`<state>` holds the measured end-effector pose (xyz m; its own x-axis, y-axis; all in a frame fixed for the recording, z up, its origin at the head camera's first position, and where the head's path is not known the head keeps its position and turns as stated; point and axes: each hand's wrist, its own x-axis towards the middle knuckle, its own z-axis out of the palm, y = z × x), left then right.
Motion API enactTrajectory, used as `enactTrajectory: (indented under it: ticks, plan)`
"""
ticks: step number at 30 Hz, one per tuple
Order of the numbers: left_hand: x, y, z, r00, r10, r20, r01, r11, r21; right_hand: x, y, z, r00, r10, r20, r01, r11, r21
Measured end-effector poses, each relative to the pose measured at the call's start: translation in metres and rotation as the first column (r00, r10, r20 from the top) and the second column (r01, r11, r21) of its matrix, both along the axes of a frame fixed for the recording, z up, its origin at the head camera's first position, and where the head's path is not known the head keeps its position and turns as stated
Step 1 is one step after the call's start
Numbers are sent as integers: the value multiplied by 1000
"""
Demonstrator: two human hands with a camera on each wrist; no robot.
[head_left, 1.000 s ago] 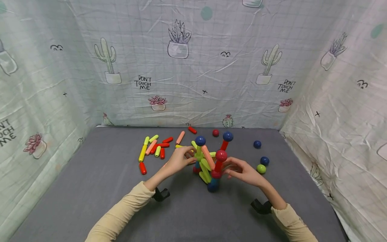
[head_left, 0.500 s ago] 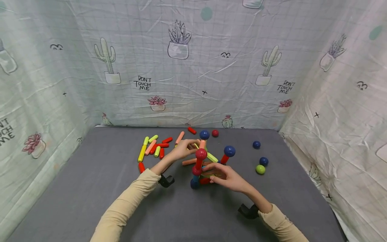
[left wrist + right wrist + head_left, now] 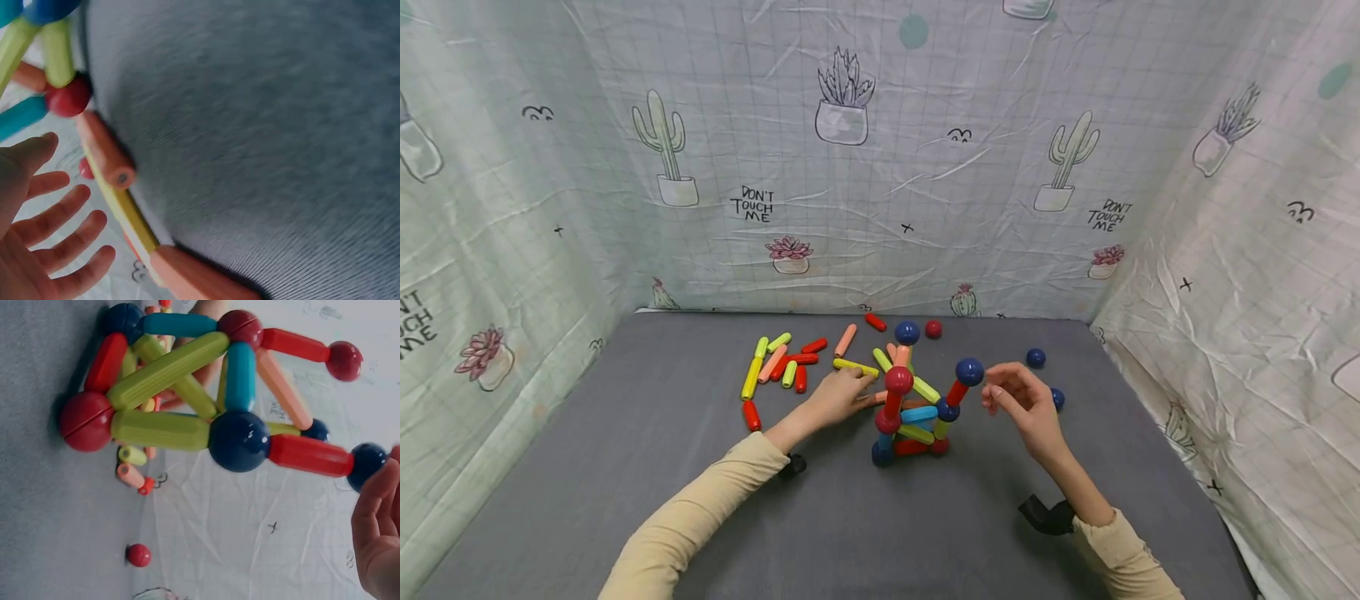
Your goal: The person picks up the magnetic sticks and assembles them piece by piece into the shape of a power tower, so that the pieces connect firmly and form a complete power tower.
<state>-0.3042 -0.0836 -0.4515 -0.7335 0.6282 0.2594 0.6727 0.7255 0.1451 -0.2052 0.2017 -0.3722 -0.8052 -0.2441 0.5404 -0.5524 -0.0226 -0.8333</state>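
Observation:
A magnetic stick-and-ball structure (image 3: 917, 414) stands mid-table, made of coloured magnetic sticks and red and blue balls. Several rods rise from it, topped by balls. My left hand (image 3: 833, 402) is low over the table left of it, close to the salmon sticks. In the left wrist view that hand (image 3: 44, 231) has its fingers spread with nothing between them. My right hand (image 3: 1026, 408) is raised at the structure's right side, fingers loosely bent. Its fingertips are right at the blue ball (image 3: 367, 466) that tops a red stick (image 3: 310, 455).
Loose red, yellow, green and salmon sticks (image 3: 801, 359) lie at the back left. A yellow stick (image 3: 855, 367) lies just beyond my left hand. One red ball (image 3: 933, 329) sits at the back, and blue balls (image 3: 1036, 358) are at the right. Patterned cloth (image 3: 887, 208) encloses the table.
The structure has been turned and shifted slightly left, then left standing. My left hand has moved down and left from it; my right hand has moved off its front, up and right to the blue ball.

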Motion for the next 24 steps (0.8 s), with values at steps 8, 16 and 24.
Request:
enactTrajectory:
  ticks: [8,16,24]
  plan:
    - [3,4,-7,987,-81,-135,60,986,-153,-10,-2,-13,996,-87,14,86,994,67]
    - [1,1,-12,977,-119,-175,79,973,-219,-18,-6,-25,994,-73,78,59,983,173]
    - [5,-5,-14,974,-94,-207,37,964,-265,-20,-10,-28,997,-58,41,50,982,183]
